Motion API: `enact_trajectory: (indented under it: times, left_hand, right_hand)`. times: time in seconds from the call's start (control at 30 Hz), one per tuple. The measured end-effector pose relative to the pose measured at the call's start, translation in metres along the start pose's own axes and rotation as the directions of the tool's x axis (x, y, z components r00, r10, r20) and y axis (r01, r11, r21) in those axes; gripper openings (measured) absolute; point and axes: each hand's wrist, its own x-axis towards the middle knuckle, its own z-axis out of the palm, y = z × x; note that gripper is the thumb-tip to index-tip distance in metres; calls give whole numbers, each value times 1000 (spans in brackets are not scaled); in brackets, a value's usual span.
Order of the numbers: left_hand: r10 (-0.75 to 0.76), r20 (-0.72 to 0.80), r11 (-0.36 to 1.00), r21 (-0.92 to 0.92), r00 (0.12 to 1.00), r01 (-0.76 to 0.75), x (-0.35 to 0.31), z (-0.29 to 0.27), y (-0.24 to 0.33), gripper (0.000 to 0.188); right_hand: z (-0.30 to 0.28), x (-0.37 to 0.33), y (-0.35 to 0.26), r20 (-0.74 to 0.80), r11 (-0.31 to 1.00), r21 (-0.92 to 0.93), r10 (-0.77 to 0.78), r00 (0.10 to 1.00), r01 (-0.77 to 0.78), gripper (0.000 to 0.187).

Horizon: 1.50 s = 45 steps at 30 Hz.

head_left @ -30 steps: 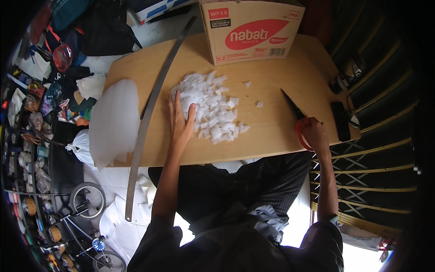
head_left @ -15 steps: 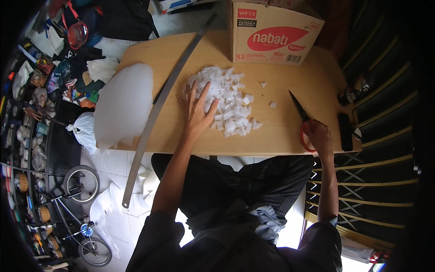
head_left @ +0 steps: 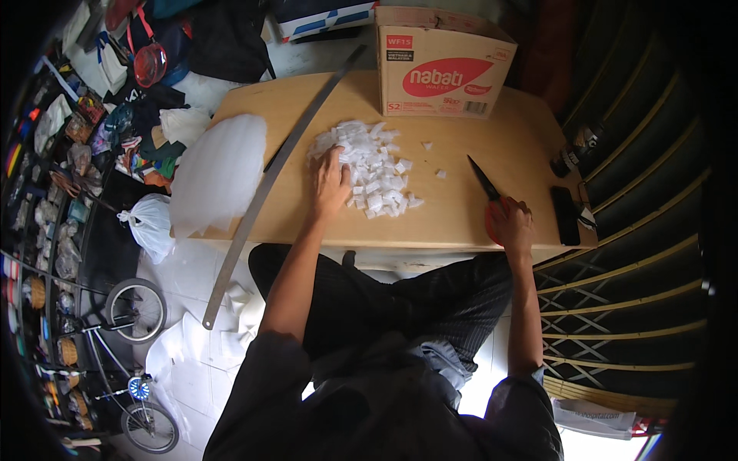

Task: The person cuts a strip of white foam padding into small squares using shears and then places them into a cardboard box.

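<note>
I see the left hand (head_left: 330, 184) lying flat, fingers spread, palm down on the near-left edge of the pile of white pieces (head_left: 369, 165), gripping nothing. The pile sits mid-table (head_left: 461, 215), just in front of the cardboard box (head_left: 442, 65), with a few loose pieces to its right. The right hand (head_left: 511, 227) is closed around the red handle of the scissors (head_left: 486, 184) at the table's near right edge, dark blades pointing away toward the box. A long metal strip (head_left: 269, 180) runs diagonally left of the pile, beside a white sheet (head_left: 219, 173). A black phone (head_left: 566, 215) lies right of the scissors.
</note>
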Motion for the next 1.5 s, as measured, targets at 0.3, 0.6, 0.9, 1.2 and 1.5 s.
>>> enact_trajectory:
  times: [0.3, 0.6, 0.9, 1.2, 1.5]
  left_hand:
    - [99, 11, 989, 110, 995, -100, 3, -7, 5, 50]
    - [69, 36, 991, 116, 997, -73, 2, -8, 6, 53]
    - [43, 71, 970, 237, 997, -59, 3, -12, 7, 60]
    - [-91, 29, 988, -125, 995, 94, 8, -14, -7, 56]
    - [-105, 49, 971, -210, 993, 113, 8, -13, -9, 52]
  right_hand:
    - [3, -10, 5, -108, 999, -17, -52, 993, 51, 24]
    - [6, -12, 2, -132, 999, -33, -37, 991, 33, 24]
    - [0, -12, -25, -173, 996, -83, -2, 985, -13, 28]
    - [80, 16, -97, 84, 914, 363, -224, 971, 179, 82]
    - [125, 75, -143, 234, 884, 447, -262, 936, 136, 88]
